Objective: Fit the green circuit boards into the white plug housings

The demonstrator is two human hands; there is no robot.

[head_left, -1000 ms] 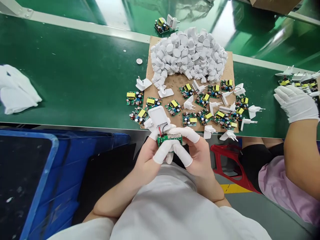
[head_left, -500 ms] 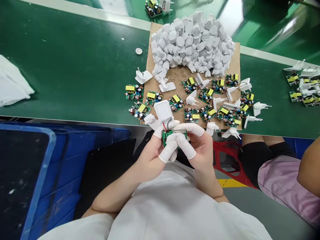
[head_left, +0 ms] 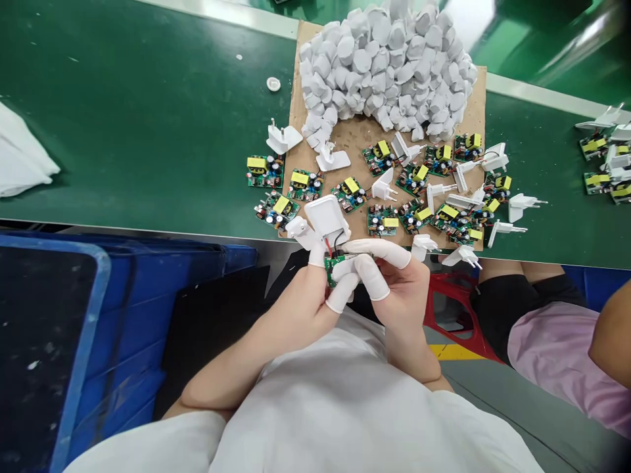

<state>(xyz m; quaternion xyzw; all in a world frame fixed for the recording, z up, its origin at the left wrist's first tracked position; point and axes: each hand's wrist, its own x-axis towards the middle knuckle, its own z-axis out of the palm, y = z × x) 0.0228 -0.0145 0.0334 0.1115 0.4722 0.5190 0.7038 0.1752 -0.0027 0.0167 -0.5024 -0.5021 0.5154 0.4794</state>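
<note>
Between my two hands is a green circuit board, held just off the table's front edge. Red and black wires join it to a white plug housing, which stands up beyond the board. My left hand grips the board from the left, its thumb across the near side. My right hand pinches the board's right side with thumb and forefinger. White finger cots cover the fingers of both hands. The fingers hide much of the board. Several boards with yellow transformers and white plugs lie just beyond.
A heap of small white pieces covers the back of a cardboard sheet on the green table. A white bag lies far left, blue crates below it. Another person's leg and pink clothing are at right, beside a red stool.
The camera view has shifted slightly, so the heap sits higher. My right fingers have closed further over the board, covering more of it, and the plug housing leans more.
</note>
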